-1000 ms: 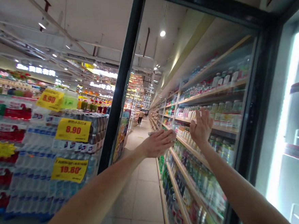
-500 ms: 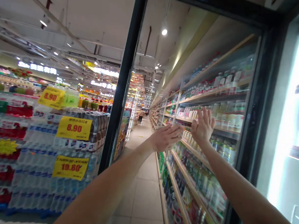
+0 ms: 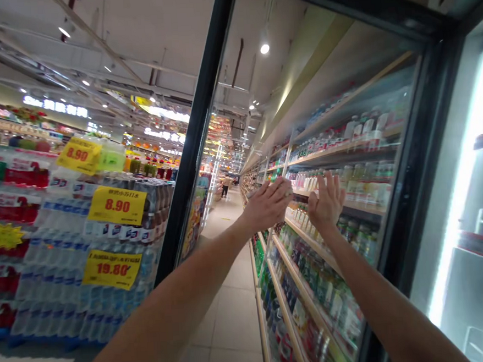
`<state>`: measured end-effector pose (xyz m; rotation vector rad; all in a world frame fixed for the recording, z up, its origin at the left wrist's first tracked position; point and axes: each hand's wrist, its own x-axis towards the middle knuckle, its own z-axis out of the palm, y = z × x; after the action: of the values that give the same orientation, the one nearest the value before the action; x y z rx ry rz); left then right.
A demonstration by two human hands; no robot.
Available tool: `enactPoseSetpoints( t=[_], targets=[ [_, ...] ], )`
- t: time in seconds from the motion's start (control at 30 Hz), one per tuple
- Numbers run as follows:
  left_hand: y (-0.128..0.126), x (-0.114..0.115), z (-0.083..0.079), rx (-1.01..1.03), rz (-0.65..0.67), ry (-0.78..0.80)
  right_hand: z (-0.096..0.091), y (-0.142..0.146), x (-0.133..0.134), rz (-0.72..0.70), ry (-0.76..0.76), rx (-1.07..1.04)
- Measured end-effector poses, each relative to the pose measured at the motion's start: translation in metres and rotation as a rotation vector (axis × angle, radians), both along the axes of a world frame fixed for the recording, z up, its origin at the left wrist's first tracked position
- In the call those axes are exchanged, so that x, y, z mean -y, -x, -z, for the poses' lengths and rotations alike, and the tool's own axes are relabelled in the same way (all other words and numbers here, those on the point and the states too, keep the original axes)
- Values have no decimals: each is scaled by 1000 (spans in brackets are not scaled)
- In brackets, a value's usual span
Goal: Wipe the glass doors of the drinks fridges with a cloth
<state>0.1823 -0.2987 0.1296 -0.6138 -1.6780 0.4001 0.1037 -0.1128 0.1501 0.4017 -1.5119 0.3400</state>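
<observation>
at the front of a supermarket cooler [image 3: 472, 253], a glass door [image 3: 197, 123] with a dark frame stands swung out across the middle of the view. both of the person's bare arms stretch forward over the near side of it. the right hand [image 3: 324, 200] is upright before the right part of the pane, its fingers spread and unfolded, its palm turned towards the glass. the left hand [image 3: 270, 204] is to its left, just beside it but apart, fingers straight and close together, pointing up and to the right. its palm is hidden, so i cannot tell whether it grips anything. the pane lies directly beyond both hands; actual contact is hard to make out.

through the glass, long shelves [image 3: 346, 146] of bottles run away on the right, beside a pale tiled floor [image 3: 234, 308]. a distant person [image 3: 226, 185] is in the aisle. left of the door are stacked drink packs [image 3: 52, 260] with yellow price signs [image 3: 117, 206], two reading 8.90 and one 19.80. on the far right, a bright light strip [image 3: 457, 188] runs up inside the cooler.
</observation>
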Motion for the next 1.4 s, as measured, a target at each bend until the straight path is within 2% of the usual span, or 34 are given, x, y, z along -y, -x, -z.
enactPoseSetpoints(
  t=[0.07, 0.17, 0.23, 0.3, 0.37, 0.43, 0.5, 0.6, 0.63, 0.67, 0.8, 0.83, 0.87, 0.97, 1.03, 1.17, 1.23, 1.27, 1.4],
  targets=[
    [1, -3, 4, -4, 6, 11, 0, 1, 0, -4, 3, -6],
    [3, -6, 14, 57, 25, 223, -1, 1, 0, -15, 4, -10],
    [2, -2, 9, 65, 16, 267, -1, 1, 0, -23, 10, -5],
    [-1, 7, -7, 22, -12, 156, -2, 0, 0, -30, 19, 4],
    [-4, 16, -23, -41, -36, -34, -2, 0, 1, -33, 27, 10],
    [-6, 20, -29, -83, -44, -187, -2, 0, 1, -32, 24, 17],
    [-6, 17, -22, -68, -29, -146, -2, 0, 1, -28, 23, 17],
    [-2, 8, -6, 18, 14, 136, -1, -1, 2, -18, 14, 13],
    [0, 6, -5, 30, 18, 177, -1, -1, 2, -14, 10, 13],
    [1, 5, -7, 23, 16, 159, -1, -1, 2, -11, 8, 13],
    [5, 4, -23, -91, -30, -171, -1, -2, 3, 1, 10, 12],
    [5, 2, -23, -105, -31, -187, -1, -2, 4, 3, 10, 10],
    [6, -1, -20, -103, -24, -140, -1, -1, 4, 2, 10, 8],
    [7, -9, -3, -31, 8, 173, -1, 0, 4, -9, 15, -1],
    [5, -8, 0, 9, 1, 228, -1, 2, 3, -20, 14, -6],
    [0, 12, -21, -49, -39, -112, -1, 2, 3, -23, 19, -4],
    [-1, 18, -26, -104, -41, -213, -1, 1, 4, -16, 20, 9],
    [-1, 18, -25, -116, -35, -196, -1, 0, 4, -11, 18, 18],
    [-2, 16, -12, -73, -2, 69, -1, -2, 3, 7, -6, 62]
  ],
)
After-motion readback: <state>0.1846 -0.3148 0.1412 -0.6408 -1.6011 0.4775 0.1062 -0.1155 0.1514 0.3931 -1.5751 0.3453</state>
